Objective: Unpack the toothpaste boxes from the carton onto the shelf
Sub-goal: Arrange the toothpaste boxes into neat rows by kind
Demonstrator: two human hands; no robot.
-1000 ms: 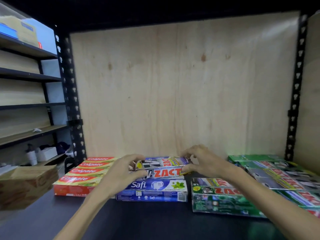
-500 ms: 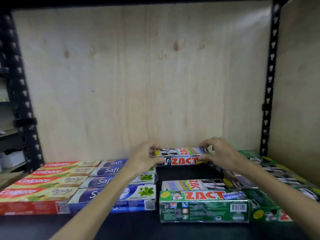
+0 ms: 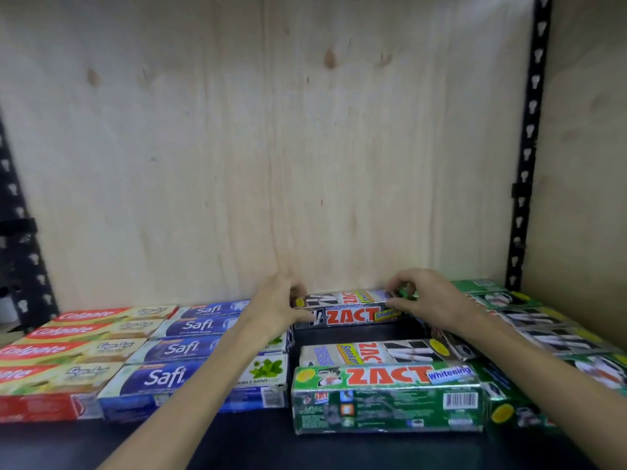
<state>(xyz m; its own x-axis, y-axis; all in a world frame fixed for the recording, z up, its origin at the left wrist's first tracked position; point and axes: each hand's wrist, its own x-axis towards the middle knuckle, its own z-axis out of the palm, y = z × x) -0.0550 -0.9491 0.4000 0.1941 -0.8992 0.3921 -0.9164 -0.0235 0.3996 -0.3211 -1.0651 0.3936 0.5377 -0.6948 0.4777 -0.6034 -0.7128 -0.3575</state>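
Observation:
A grey Zact Smokers toothpaste box point(image 3: 349, 308) sits at the back of the dark shelf point(image 3: 271, 449), close to the plywood back wall. My left hand point(image 3: 278, 305) grips its left end and my right hand point(image 3: 427, 300) grips its right end. In front of it lies another grey Zact Smokers box point(image 3: 376, 352), then a green Zact Whitening box point(image 3: 386, 398) at the shelf's front. The carton is out of view.
Red Colgate boxes point(image 3: 64, 351) fill the left, blue Safi boxes point(image 3: 183, 351) lie beside them. More Zact boxes point(image 3: 549, 334) run along the right. Black perforated uprights point(image 3: 527, 147) frame the bay; a plywood side wall point(image 3: 583, 164) closes the right.
Both hands carried the grey Zact box rightward from above the Safi stack and back toward the wall, lowering it to the shelf. The view shifted right, losing the carton at left.

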